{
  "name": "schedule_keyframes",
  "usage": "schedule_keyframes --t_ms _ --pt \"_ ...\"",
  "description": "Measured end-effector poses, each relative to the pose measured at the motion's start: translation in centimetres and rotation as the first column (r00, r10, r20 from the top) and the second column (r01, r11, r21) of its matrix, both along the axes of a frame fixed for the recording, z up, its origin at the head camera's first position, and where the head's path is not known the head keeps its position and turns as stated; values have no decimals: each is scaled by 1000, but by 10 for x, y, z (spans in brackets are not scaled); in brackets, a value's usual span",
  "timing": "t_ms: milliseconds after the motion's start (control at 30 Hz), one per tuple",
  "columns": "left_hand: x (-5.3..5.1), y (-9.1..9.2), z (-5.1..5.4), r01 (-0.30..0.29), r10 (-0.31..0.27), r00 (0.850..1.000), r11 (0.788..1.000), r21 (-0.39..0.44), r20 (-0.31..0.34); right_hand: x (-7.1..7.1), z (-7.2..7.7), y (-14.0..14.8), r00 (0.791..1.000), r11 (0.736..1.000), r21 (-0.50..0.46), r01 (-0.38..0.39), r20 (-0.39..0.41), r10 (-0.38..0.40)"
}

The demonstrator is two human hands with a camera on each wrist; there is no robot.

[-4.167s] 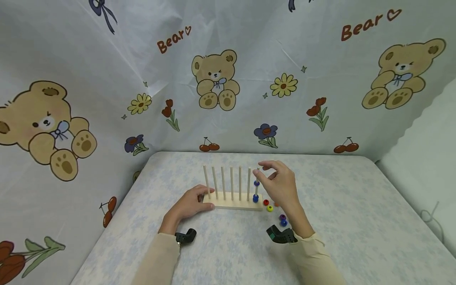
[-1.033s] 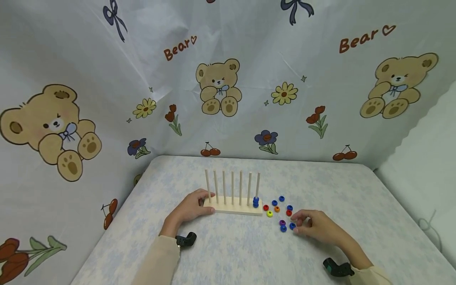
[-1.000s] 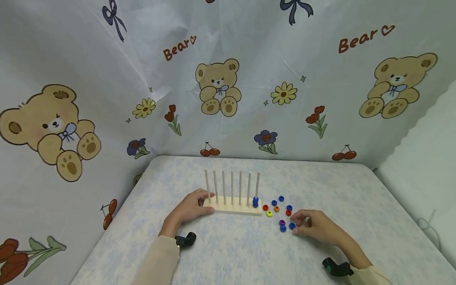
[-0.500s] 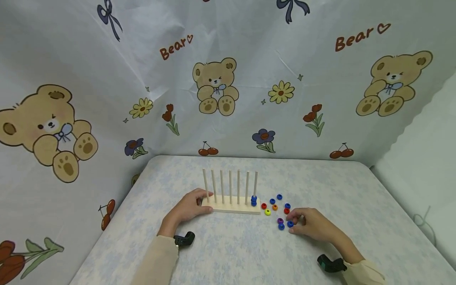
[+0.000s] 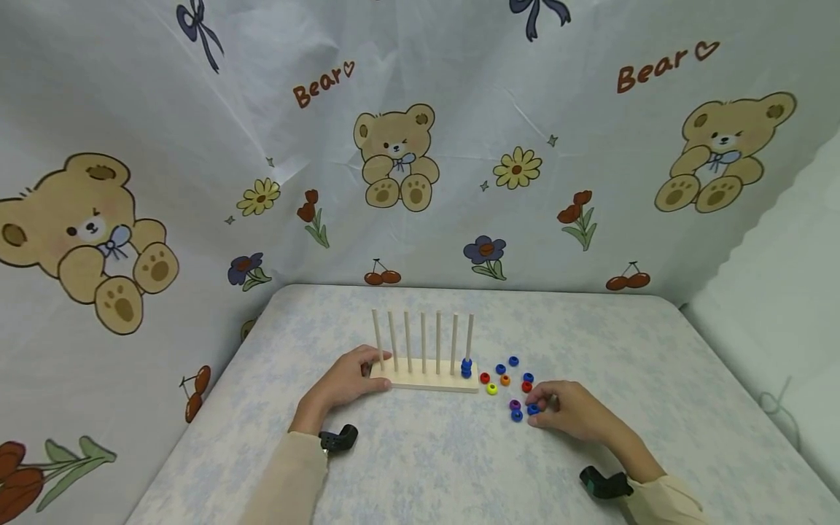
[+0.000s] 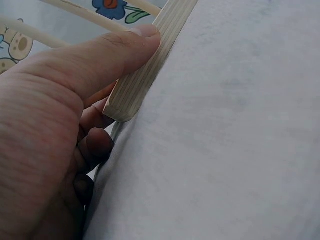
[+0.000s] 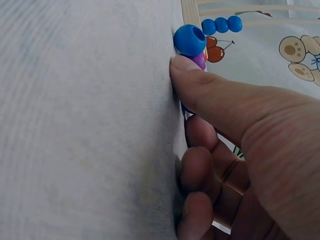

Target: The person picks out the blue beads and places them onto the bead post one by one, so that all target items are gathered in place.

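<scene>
My left hand (image 5: 345,379) grips the left end of the pale wooden base (image 5: 426,378); in the left wrist view my thumb lies on the wood (image 6: 135,85) with fingers behind it. Several upright pegs stand on the base. Blue beads (image 5: 466,369) are stacked on the rightmost peg; the right wrist view shows three of them (image 7: 221,25). Right of the base, my right hand (image 5: 577,412) pinches a blue bead (image 5: 533,410) on the table between thumb and index finger, largely hidden by the thumb in the right wrist view. Another blue bead (image 7: 189,40) lies just beyond the thumb tip.
Loose beads lie between the base and my right hand: red (image 5: 485,378), yellow (image 5: 491,389), orange (image 5: 504,380), purple (image 5: 515,405), another red (image 5: 527,387) and several blue (image 5: 514,361). A bear-print sheet (image 5: 446,240) hangs behind the table (image 5: 420,467).
Since the earliest frame, my right hand has moved from the rightmost peg to the beads, and the raised blue bead has dropped onto the stack. Lately its fingertips have closed around a loose blue bead.
</scene>
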State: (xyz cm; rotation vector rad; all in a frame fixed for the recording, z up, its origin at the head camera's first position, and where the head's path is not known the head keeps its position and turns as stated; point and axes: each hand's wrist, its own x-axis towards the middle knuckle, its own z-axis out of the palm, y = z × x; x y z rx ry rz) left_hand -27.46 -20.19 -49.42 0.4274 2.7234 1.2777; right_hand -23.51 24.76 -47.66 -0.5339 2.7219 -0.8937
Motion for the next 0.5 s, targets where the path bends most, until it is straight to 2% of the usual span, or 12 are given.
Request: schedule_keyframes --t_ms 267,500 --pt "1 -1 1 0 0 1000 1000 -8 15 1 -3 0 1000 1000 10 22 -4 -22" --pt "0 0 1 3 -3 1000 1000 6 7 3 0 0 999 1000 17 12 -33 -11"
